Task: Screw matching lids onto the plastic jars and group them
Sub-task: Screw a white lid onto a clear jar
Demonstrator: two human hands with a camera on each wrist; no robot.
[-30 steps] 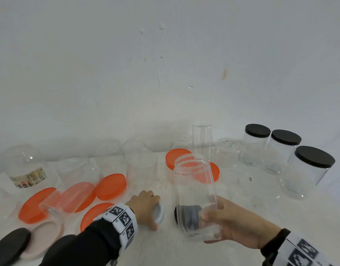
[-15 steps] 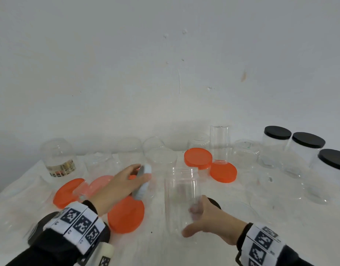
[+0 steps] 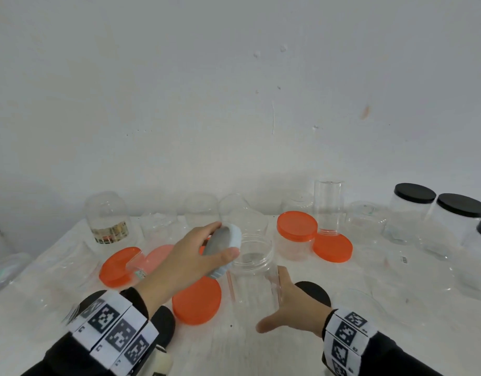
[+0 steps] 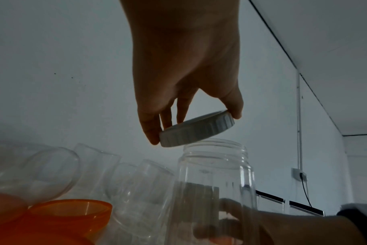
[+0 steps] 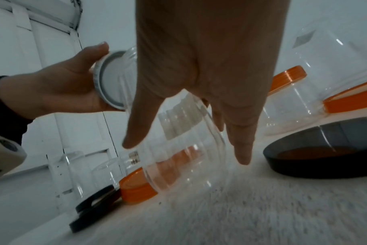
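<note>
A clear ribbed jar stands upright and lidless on the white table. My right hand cups its lower part from the right, fingers round the back and thumb sticking out in front. My left hand pinches a white ribbed lid between thumb and fingers. The lid is tilted, its lower edge just above the left rim of the jar mouth. From the right wrist the lid's underside shows beside the jar.
Loose orange lids lie on either side of the jar, and a black lid is right behind my right hand. An orange-lidded jar stands behind. Three black-lidded jars are grouped far right. Several empty clear jars line the wall.
My left hand has picked the white lid up off the table and carried it to the jar's mouth. The right hand has slid lower on the jar.
</note>
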